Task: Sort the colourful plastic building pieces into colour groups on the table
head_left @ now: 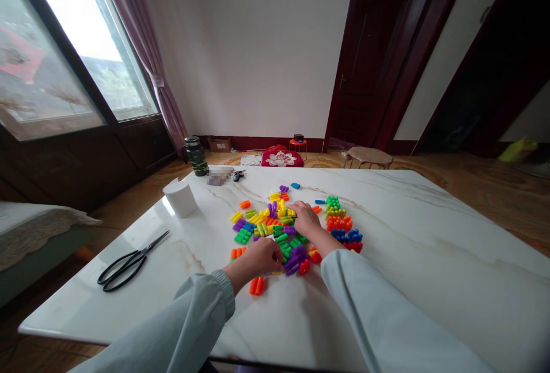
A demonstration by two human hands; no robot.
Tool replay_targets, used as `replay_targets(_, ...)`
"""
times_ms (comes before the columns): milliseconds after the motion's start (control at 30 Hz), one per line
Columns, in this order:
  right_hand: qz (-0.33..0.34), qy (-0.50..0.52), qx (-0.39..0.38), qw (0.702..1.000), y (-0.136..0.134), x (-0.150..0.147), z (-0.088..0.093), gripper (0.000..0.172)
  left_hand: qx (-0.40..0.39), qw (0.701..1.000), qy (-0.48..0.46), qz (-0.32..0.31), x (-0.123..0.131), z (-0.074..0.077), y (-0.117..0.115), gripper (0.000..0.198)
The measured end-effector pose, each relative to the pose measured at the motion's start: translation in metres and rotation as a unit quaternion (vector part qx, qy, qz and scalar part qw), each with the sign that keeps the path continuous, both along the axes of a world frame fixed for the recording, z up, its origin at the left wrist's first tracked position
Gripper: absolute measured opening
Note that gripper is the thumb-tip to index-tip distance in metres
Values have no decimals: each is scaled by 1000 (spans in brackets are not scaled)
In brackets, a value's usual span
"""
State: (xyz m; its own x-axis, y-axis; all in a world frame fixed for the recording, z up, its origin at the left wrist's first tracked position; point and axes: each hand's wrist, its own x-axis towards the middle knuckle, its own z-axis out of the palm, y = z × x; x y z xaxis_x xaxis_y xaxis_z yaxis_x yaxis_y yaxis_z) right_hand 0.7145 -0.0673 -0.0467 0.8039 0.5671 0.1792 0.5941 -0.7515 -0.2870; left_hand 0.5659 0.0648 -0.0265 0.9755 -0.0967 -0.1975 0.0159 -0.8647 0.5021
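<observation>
A heap of small plastic building blocks (275,224) in yellow, green, purple, orange and red lies in the middle of a white marble table (429,258). My left hand (262,257) rests on the near edge of the heap with its fingers curled over some pieces; what they hold is hidden. My right hand (306,218) reaches further in, palm down, fingers bent onto yellow and green blocks. Right of it stands a joined stack of green, yellow, orange, blue and red blocks (341,224). An orange block (256,285) lies just before my left wrist.
Black scissors (129,263) lie at the left of the table. A white cylinder (181,197), a camouflage flask (196,156) and keys (238,175) stand near the far left edge. Beyond the table are a small stool (368,156), a red cushion (282,158) and dark doors.
</observation>
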Motion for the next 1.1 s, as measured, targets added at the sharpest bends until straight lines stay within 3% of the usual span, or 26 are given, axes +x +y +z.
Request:
replay_targets(167, 33, 29, -66, 997, 20, 3, -5, 64, -4, 1000, 8, -1, 0, 4, 1, 15)
replay_targets(333, 24, 13, -55, 998, 25, 3, 0, 39, -13, 1000, -3, 5, 0, 5, 1, 13)
replay_targets(400, 14, 4, -18, 1000, 22, 1, 2, 36, -22, 1000, -5, 12, 1, 3, 2, 13)
replay_targets(500, -18, 24, 99, 995, 11, -3, 2, 33, -19, 999, -15, 30, 5, -1, 4, 13)
replay_targets(633, -63, 124, 250, 958, -9, -15, 6, 29, -42, 990, -82, 104, 13, -5, 2, 36)
replay_targets(733, -59, 204, 262, 941, -27, -35, 17, 27, -107, 973, -142, 145, 16, 4, -5, 52)
replay_targets(800, -41, 232, 233, 943, -37, -51, 25, 24, -124, 972, -171, 99, 15, 14, -12, 47)
replay_targets(867, -36, 239, 213, 947, -46, -67, 30, 23, -111, 977, -178, 31, 13, 24, -18, 30)
replay_targets(933, -40, 231, 218, 947, -51, -78, 31, 23, -106, 980, -167, 5, 10, 29, -23, 15)
replay_targets(1033, -56, 209, 253, 943, -56, -84, 23, 24, -219, 965, -113, 92, 10, 29, -25, 3)
replay_targets(1100, -77, 201, 269, 939, -57, -80, 17, 23, -304, 936, -72, 161, 12, 25, -24, 8)
